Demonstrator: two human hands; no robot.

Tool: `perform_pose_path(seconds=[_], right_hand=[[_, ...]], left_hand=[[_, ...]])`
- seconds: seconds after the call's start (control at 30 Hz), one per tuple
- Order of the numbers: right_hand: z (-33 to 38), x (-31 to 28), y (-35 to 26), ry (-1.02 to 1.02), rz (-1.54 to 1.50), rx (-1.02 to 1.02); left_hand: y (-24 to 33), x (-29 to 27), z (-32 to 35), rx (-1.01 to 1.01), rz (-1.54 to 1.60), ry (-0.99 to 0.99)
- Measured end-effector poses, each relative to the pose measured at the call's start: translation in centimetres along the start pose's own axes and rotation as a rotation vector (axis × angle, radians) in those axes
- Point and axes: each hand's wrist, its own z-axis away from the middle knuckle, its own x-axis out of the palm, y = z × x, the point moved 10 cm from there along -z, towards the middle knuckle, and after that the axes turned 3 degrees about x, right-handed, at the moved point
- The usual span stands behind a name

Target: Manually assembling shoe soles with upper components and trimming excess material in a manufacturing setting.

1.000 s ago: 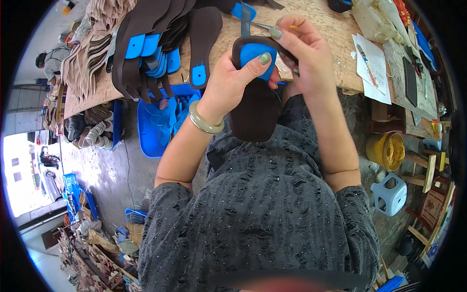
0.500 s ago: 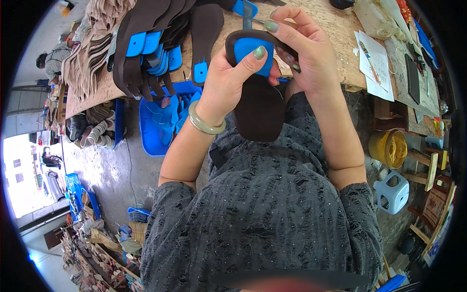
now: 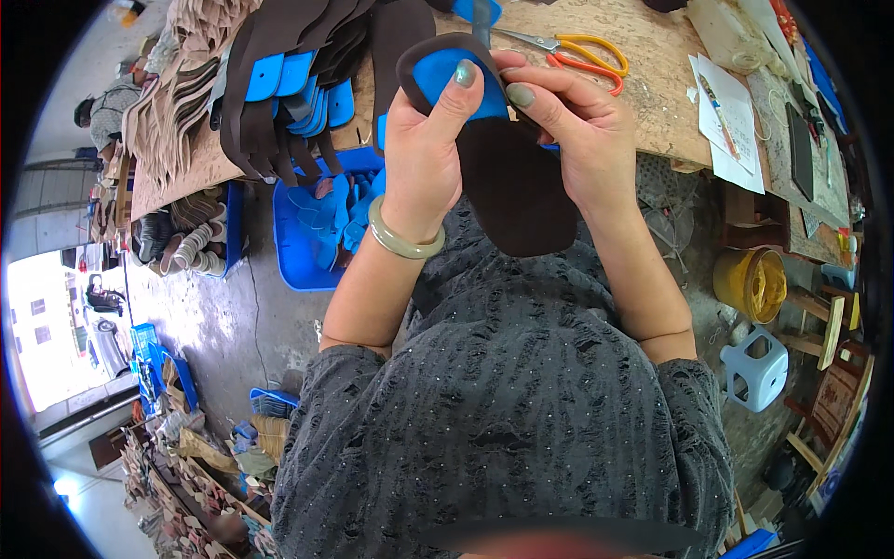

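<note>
Now higher, insole [image 3: 503,177] upright, both hands [image 3: 424,154] gripping

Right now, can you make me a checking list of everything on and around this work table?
Surface: wooden bench, scuffed, mostly covered.
Job's things: dark brown insole with a blue heel piece, held over the bench edge.
Clutter: orange-handled scissors, papers, row of brown and blue insoles hanging off the bench.
Grippers: left hand and right hand both grip the insole.
Cables: nothing seen.
Surroundings: blue tray of blue pieces on the floor, yellow bucket, pale blue stool.
</note>
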Motion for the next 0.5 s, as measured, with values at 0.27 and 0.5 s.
perform_pose_path(seconds=[0.27,0.5], right_hand=[[0.4,-0.5,1.8,0.032,0.004,0.084],[0.7,-0.2,1.6,0.032,0.089,0.054]], left_hand=[[0.3,0.0,0.1,0.029,-0.02,-0.063],[0.5,0.0,0.2,0.021,-0.031,-0.086]])
